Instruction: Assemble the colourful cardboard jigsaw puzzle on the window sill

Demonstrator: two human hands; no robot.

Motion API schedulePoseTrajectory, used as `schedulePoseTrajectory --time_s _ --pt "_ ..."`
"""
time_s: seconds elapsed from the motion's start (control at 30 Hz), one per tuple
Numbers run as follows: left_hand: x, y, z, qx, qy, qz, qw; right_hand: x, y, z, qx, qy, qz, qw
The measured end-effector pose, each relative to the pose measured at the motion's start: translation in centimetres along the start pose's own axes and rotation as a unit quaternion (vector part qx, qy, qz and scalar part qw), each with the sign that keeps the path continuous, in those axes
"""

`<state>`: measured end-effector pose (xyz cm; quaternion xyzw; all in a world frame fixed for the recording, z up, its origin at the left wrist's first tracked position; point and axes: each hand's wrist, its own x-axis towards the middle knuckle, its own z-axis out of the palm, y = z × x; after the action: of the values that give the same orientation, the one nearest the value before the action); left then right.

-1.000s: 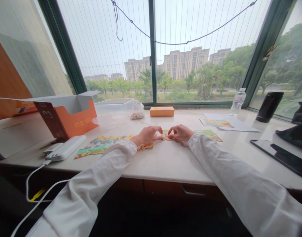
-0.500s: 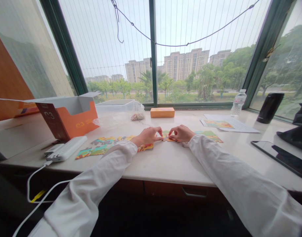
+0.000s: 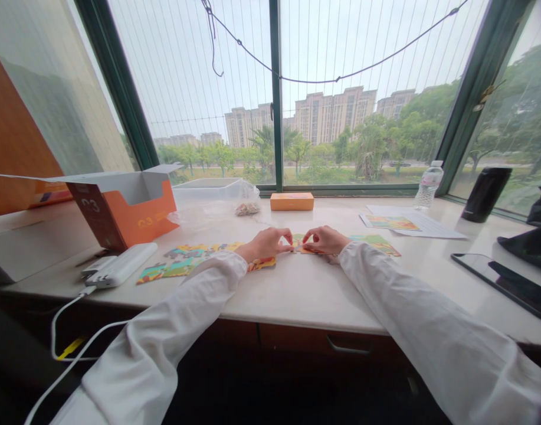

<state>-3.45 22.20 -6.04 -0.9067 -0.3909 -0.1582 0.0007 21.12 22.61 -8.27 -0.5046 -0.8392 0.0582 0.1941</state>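
Observation:
A colourful jigsaw puzzle section [image 3: 376,243] lies on the white tabletop, partly behind my right hand. My right hand [image 3: 327,240] has thumb and fingers bent in a pinch on a puzzle piece [image 3: 298,243] at the section's left end. From the other side my left hand [image 3: 266,243] reaches the same edge, thumb and index finger curled close together on a small piece there; the fingertips partly hide it. Under and left of my left wrist, several loose puzzle pieces [image 3: 182,260] are spread out, some overlapping.
An orange box [image 3: 137,212] and a white power bank [image 3: 126,265] with a cable stand left. A small orange box [image 3: 292,202] sits by the window. At right are a printed picture [image 3: 392,222], papers, a water bottle [image 3: 428,184], a black flask [image 3: 487,193] and a phone [image 3: 502,283].
Both hands hold nearly the same pose at the puzzle's edge. The whole view has shifted very slightly; no piece has visibly changed place.

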Motion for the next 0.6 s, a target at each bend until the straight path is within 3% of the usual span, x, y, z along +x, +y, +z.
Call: schedulePoseTrajectory --time_s 0.6 --pt "-0.32 0.0 -0.31 -0.003 0.019 -0.007 1.0 -0.5 -0.11 0.07 -0.081 0.09 -0.012 0.993"
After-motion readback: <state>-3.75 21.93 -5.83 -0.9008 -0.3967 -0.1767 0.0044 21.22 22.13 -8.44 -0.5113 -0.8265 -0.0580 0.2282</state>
